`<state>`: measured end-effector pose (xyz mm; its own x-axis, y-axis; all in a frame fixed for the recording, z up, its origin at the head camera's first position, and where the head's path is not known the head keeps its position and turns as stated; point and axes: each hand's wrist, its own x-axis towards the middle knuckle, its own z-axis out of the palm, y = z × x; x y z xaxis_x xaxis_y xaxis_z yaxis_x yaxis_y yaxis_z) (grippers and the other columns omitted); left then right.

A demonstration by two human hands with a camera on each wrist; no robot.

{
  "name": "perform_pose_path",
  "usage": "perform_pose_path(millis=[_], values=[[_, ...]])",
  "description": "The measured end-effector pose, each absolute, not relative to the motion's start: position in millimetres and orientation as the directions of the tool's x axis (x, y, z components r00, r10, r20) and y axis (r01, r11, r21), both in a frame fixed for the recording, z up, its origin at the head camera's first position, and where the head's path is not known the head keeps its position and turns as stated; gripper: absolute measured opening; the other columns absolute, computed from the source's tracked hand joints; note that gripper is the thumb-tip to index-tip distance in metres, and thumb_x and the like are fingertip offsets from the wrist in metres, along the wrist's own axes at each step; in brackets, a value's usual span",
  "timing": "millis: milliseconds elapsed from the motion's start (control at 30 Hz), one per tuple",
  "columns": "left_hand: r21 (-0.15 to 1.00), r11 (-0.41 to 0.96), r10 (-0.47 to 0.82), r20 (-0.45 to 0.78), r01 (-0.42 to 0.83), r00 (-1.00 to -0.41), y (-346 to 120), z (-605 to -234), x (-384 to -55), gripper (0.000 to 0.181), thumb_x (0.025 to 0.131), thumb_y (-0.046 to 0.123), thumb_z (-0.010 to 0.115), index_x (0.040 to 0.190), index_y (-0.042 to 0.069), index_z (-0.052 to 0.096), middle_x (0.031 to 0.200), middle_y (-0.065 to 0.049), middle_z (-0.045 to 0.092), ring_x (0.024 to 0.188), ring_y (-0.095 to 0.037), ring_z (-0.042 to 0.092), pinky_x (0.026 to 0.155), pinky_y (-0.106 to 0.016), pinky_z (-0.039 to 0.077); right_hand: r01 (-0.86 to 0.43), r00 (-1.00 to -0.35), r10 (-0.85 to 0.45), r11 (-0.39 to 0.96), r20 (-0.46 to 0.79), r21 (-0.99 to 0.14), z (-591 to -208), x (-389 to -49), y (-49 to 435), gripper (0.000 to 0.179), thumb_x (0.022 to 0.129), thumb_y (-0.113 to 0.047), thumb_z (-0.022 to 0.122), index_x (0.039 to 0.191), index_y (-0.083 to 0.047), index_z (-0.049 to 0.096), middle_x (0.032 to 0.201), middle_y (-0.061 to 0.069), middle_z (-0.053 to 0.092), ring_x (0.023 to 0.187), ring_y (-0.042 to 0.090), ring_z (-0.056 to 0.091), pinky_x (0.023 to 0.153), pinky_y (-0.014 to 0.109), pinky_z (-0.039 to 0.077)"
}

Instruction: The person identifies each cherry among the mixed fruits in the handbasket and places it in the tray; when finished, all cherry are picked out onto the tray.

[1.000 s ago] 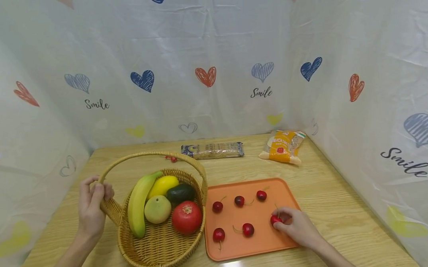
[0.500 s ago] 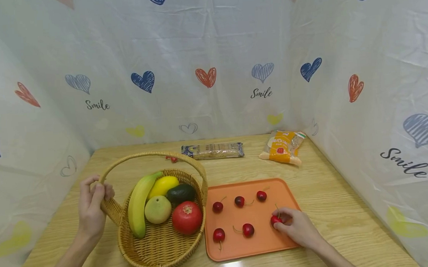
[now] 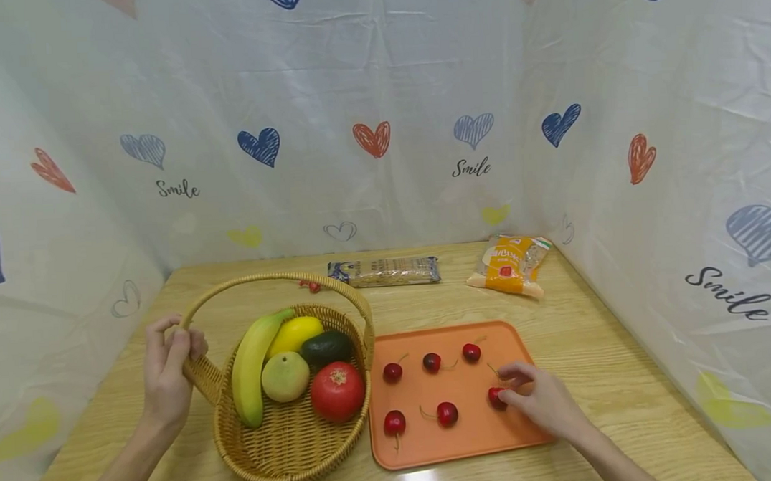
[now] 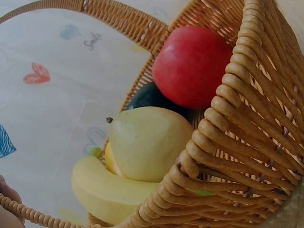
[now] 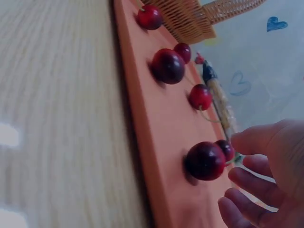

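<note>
My left hand (image 3: 170, 368) grips the handle of a wicker basket (image 3: 292, 476) on its left side. Inside lie a banana (image 3: 246, 376), a lemon (image 3: 294, 335), a dark avocado (image 3: 327, 348), a pale green round fruit (image 3: 284, 377) and a pomegranate (image 3: 337, 392). To the right, an orange tray (image 3: 420, 440) holds several red cherries, spaced apart. My right hand (image 3: 542, 400) is over the tray's right part beside a cherry (image 3: 496, 398). Its thumb and fingers are spread, and the right wrist view shows a gap between them and the nearest cherry (image 5: 205, 161).
A long clear packet (image 3: 387, 272) lies at the back of the wooden table (image 3: 597, 360). Right of it is an orange-and-clear bag (image 3: 511, 265). Small red items (image 3: 313, 287) lie behind the basket handle. A heart-printed curtain (image 3: 383, 197) surrounds the table.
My right hand has let go of the cherry at the tray's right and its fingers have parted, drawing slightly right. My left hand and the basket stay put.
</note>
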<state>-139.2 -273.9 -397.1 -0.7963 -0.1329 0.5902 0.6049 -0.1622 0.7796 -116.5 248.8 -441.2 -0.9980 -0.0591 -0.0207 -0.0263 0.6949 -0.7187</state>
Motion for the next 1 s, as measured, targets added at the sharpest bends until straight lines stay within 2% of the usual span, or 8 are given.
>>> perform_pose_path(millis=[100, 200, 400, 467, 533, 767, 1000], values=[[0.795, -0.144, -0.15, 0.571, 0.589, -0.807, -273.3, -396.5, -138.4, 0.023, 0.118, 0.001, 0.033, 0.125, 0.015, 0.05, 0.084, 0.005, 0.052, 0.079, -0.015, 0.043, 0.075, -0.023, 0.037, -0.047, -0.998, -0.064, 0.695, 0.004, -0.717, -431.1, -119.3, 250.3, 0.031, 0.095, -0.008, 0.085, 0.123, 0.001, 0.076, 0.121, 0.015, 0.08, 0.104, 0.025, 0.074, 0.081, 0.025, 0.06], [0.802, -0.135, -0.166, 0.561, 0.582, -0.811, -273.2, -395.4, -137.8, 0.022, 0.118, 0.002, 0.034, 0.125, 0.015, 0.05, 0.084, 0.005, 0.052, 0.079, -0.015, 0.044, 0.076, -0.022, 0.039, -0.091, -0.995, -0.081, 0.672, 0.049, -0.735, -420.0, -123.3, 250.3, 0.03, 0.097, -0.006, 0.083, 0.125, 0.003, 0.075, 0.123, 0.018, 0.079, 0.106, 0.025, 0.072, 0.081, 0.023, 0.061], [0.796, -0.134, -0.169, 0.568, 0.59, -0.806, -273.2, -393.4, -136.9, 0.021, 0.118, 0.002, 0.034, 0.124, 0.014, 0.05, 0.082, 0.004, 0.051, 0.078, -0.015, 0.043, 0.075, -0.023, 0.038, -0.153, -0.988, -0.094, 0.629, 0.121, -0.762, -396.7, -131.2, 243.4, 0.027, 0.102, -0.01, 0.08, 0.126, 0.003, 0.075, 0.123, 0.018, 0.079, 0.097, 0.003, 0.069, 0.082, 0.02, 0.061], [0.797, -0.13, -0.169, 0.569, 0.59, -0.805, -273.0, -393.1, -136.2, 0.021, 0.118, 0.002, 0.034, 0.124, 0.015, 0.05, 0.082, 0.004, 0.051, 0.077, -0.015, 0.043, 0.074, -0.023, 0.037, -0.159, -0.987, -0.098, 0.629, 0.126, -0.761, -390.6, -132.2, 238.9, 0.026, 0.103, -0.011, 0.079, 0.126, 0.002, 0.076, 0.123, 0.017, 0.079, 0.096, -0.001, 0.068, 0.082, 0.02, 0.061], [0.799, -0.124, -0.172, 0.567, 0.589, -0.806, -272.5, -392.8, -135.4, 0.021, 0.118, 0.002, 0.035, 0.123, 0.015, 0.05, 0.082, 0.005, 0.051, 0.077, -0.015, 0.043, 0.074, -0.024, 0.036, -0.166, -0.986, -0.108, 0.631, 0.126, -0.758, -387.0, -133.0, 234.4, 0.026, 0.103, -0.012, 0.079, 0.126, 0.001, 0.076, 0.123, 0.016, 0.079, 0.096, 0.001, 0.069, 0.083, 0.02, 0.061], [0.813, -0.1, -0.204, 0.547, 0.573, -0.812, -268.9, -390.9, -134.1, 0.02, 0.119, 0.004, 0.037, 0.123, 0.016, 0.052, 0.082, 0.006, 0.053, 0.077, -0.013, 0.045, 0.076, -0.021, 0.041, -0.168, -0.983, -0.163, 0.601, 0.086, -0.782, -384.9, -136.3, 218.7, 0.026, 0.105, -0.013, 0.078, 0.127, 0.001, 0.075, 0.125, 0.016, 0.079, 0.106, 0.022, 0.078, 0.085, 0.023, 0.062], [0.821, -0.084, -0.213, 0.538, 0.564, -0.816, -260.8, -389.3, -137.8, 0.019, 0.119, 0.005, 0.039, 0.124, 0.018, 0.053, 0.081, 0.007, 0.053, 0.077, -0.012, 0.047, 0.077, -0.019, 0.043, -0.215, -0.97, -0.221, 0.571, 0.104, -0.793, -379.4, -137.2, 195.3, 0.025, 0.104, -0.013, 0.079, 0.125, 0.001, 0.076, 0.116, 0.012, 0.08, 0.101, 0.019, 0.075, 0.086, 0.024, 0.063]])
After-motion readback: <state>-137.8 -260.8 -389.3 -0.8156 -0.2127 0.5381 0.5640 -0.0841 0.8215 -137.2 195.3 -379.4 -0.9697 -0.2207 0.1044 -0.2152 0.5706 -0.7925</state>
